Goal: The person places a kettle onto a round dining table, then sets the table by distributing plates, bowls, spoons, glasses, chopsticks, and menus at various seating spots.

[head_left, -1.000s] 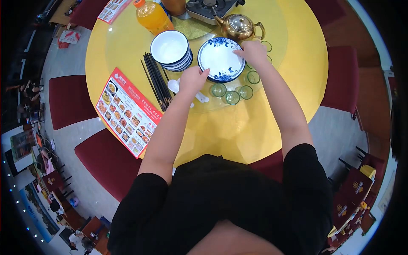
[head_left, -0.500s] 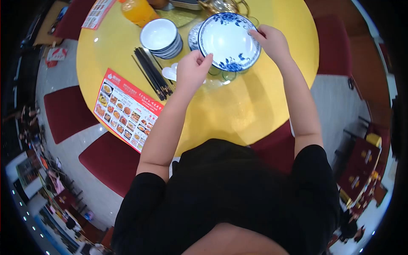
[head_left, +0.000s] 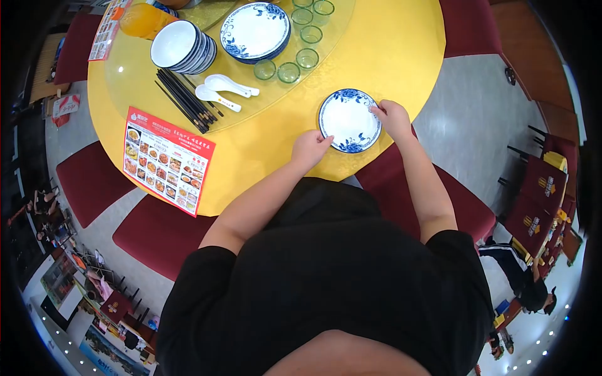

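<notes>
A white plate with a blue floral rim (head_left: pixel 350 121) is at the near right edge of the yellow table (head_left: pixel 263 160). My left hand (head_left: pixel 311 149) pinches its lower left rim. On the right side, my right hand (head_left: pixel 392 119) grips the rim with the thumb on top. Whether the plate touches the table I cannot tell. Farther away, a stack of matching plates (head_left: pixel 255 31) stands on the glass turntable (head_left: pixel 248 113). Several green-rimmed glasses (head_left: pixel 288 73) are grouped beside that stack.
Left of the plates stand stacked bowls (head_left: pixel 179 47), black chopsticks (head_left: pixel 185 100) and white spoons (head_left: pixel 216 97). An orange drink bottle (head_left: pixel 144 22) lies behind them. A red picture menu (head_left: pixel 166 163) is at the near left edge. Dark red chairs (head_left: pixel 94 178) surround the table.
Both hands have brought the plate away from the stack, toward me and to the right, down near the table's edge. The view has shifted, and the stacked plates and glasses now show fully.
</notes>
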